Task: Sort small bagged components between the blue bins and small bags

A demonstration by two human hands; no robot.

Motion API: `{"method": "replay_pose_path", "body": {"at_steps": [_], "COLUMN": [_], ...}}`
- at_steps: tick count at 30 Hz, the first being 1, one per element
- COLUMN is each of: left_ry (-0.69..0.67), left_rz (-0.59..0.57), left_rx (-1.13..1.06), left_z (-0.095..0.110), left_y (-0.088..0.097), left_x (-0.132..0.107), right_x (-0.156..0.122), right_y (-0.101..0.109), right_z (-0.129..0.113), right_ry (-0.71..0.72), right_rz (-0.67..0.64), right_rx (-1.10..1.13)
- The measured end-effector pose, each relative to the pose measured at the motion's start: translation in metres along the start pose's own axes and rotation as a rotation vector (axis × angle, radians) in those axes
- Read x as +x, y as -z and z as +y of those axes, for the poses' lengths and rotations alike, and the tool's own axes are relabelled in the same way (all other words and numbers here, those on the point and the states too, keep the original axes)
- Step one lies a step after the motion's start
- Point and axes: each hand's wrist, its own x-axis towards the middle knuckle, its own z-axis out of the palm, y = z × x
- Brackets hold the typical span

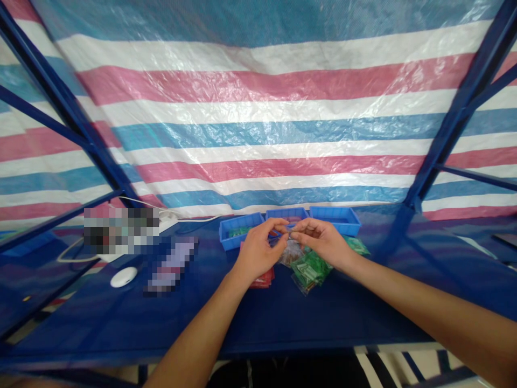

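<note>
My left hand (262,249) and my right hand (321,240) meet fingertip to fingertip above the table. Both are closed in a pinch, and what they hold between them is too small to name. Just below the fingers lies a clear plastic bag (291,253) with contents I cannot make out. Green packets (311,271) are piled under my right hand, while red packets (264,279) lie partly hidden beneath my left. Behind the hands stand a left blue bin (226,243) with green pieces inside, a middle blue bin (274,212) partly covered by my fingers, and a right blue bin (350,228).
On the blue table (274,323), a white oval object (123,277) lies to the left, beside a blurred-out flat item (172,267). White cables (197,219) run along the back. Blue metal posts (438,145) and a striped plastic sheet (258,126) enclose the table.
</note>
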Motion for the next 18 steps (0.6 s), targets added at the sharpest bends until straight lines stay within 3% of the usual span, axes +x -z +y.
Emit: {"method": "replay_pose_path", "body": {"at_steps": [6, 10, 18], "left_ry": [0.024, 0.074, 0.058], "left_rz": [0.009, 0.009, 0.002], "left_rx": [-0.061, -0.112, -0.156], "left_z": [-0.001, -0.004, -0.003], "left_y": [0.001, 0.0, -0.004], "left_x": [0.001, 0.001, 0.0], "right_x": [0.001, 0.001, 0.001], "right_y": [-0.001, -0.002, 0.0], "right_z": [0.006, 0.01, -0.001], "right_ry": [0.019, 0.031, 0.049], "right_rz": [-0.036, 0.007, 0.038], "right_rx": [0.067, 0.082, 0.074]}}
